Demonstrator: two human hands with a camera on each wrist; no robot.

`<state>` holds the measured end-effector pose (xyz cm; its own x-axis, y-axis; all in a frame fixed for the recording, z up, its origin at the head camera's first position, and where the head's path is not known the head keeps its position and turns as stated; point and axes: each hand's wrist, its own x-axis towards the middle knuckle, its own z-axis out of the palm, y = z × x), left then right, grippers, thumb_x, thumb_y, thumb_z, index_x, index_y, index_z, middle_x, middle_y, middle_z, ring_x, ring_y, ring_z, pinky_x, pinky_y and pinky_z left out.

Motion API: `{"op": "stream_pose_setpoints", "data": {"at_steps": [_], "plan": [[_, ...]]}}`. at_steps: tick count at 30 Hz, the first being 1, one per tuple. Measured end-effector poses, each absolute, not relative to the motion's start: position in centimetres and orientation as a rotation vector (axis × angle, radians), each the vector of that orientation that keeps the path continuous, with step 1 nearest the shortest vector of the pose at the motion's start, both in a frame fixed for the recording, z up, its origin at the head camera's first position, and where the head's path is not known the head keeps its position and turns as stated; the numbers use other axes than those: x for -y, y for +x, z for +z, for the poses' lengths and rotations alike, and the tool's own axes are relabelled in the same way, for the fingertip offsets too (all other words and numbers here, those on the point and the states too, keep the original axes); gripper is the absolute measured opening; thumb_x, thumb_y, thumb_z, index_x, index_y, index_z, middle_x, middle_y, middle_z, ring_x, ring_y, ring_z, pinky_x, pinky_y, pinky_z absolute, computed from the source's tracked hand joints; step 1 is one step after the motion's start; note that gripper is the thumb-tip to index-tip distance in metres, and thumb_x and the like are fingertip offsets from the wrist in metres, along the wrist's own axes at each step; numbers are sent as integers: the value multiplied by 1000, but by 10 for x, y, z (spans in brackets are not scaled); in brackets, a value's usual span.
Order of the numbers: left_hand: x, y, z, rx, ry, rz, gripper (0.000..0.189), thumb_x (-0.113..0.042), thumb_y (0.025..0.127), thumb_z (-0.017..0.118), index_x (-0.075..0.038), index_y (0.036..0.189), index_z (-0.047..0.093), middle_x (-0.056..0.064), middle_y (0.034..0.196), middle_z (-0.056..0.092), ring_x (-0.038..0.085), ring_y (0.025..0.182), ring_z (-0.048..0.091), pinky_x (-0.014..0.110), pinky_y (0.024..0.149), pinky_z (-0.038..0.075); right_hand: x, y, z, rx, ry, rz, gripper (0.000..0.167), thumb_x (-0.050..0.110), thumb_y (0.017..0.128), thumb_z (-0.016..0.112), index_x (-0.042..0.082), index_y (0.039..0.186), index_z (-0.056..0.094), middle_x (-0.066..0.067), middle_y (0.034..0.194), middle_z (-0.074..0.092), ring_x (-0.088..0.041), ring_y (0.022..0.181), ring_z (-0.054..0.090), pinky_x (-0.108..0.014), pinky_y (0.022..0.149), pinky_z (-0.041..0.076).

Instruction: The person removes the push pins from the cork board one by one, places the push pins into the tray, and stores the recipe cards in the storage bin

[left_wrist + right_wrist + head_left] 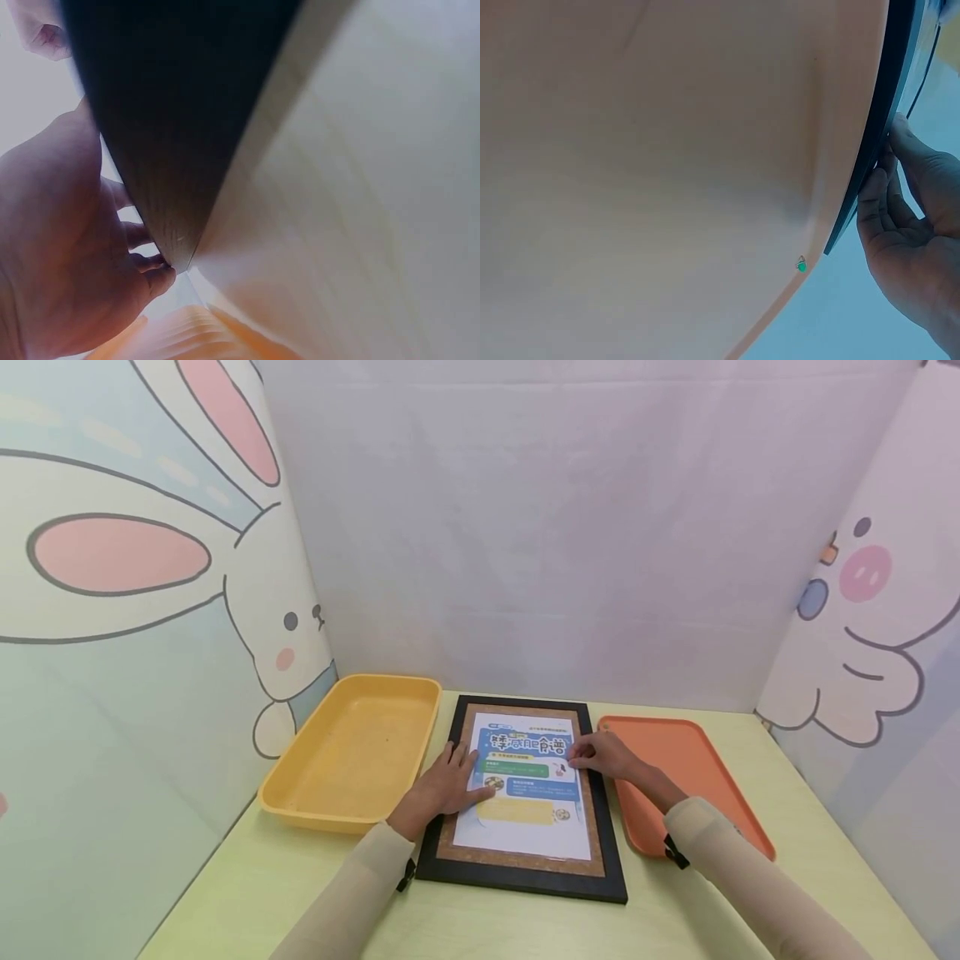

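A printed sheet of paper with Chinese lettering lies on a cork board set in a black frame. My left hand rests on the sheet's left edge, fingers spread and thumb pointing inward; in the left wrist view its palm overlaps the frame's dark side. At the sheet's right edge, my right hand has its thumb and index finger together with the fingers bent. In the right wrist view those fingertips sit beside the frame edge, and I cannot tell what they pinch.
A deep yellow tray stands left of the frame. To the right, an orange tray lies close along it, partly under my right forearm. A small green item sits near that tray's corner. Walls with cartoon animals enclose the table.
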<state>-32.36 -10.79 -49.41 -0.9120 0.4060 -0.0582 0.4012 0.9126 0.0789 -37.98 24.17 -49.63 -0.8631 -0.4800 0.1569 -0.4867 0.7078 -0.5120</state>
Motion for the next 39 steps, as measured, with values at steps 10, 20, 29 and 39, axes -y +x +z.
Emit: {"op": "stream_pose_setpoints", "data": {"at_steps": [10, 20, 29, 39], "plan": [[110, -324, -496, -3009, 640, 138, 91, -70, 99, 50, -6, 161, 35, 21, 168, 27, 45, 155, 21, 55, 121, 29, -236, -377, -498, 2889, 798, 856, 5, 12, 96, 76, 9, 100, 76, 0, 92, 75, -9, 77, 62, -25, 69, 51], [108, -326, -494, -2990, 619, 92, 92, -72, 98, 48, -9, 164, 31, 19, 170, 23, 43, 156, 19, 53, 122, 29, -238, -376, -497, 2873, 814, 833, 5, 11, 96, 76, 8, 99, 76, 0, 90, 73, -9, 75, 59, -24, 66, 49], [107, -324, -491, -2996, 633, 110, 92, -71, 98, 49, -8, 163, 33, 19, 169, 26, 43, 156, 21, 54, 121, 31, -244, -379, -497, 2890, 819, 902, 7, 13, 96, 76, 8, 100, 77, 2, 89, 72, -10, 74, 58, -24, 65, 46], [108, -323, -493, -2987, 633, 121, 91, -69, 99, 49, -7, 163, 32, 20, 170, 24, 45, 156, 19, 55, 121, 30, -248, -383, -499, 2907, 765, 983, 10, 16, 96, 76, 9, 103, 80, 0, 94, 75, -13, 76, 59, -25, 67, 46]]}}
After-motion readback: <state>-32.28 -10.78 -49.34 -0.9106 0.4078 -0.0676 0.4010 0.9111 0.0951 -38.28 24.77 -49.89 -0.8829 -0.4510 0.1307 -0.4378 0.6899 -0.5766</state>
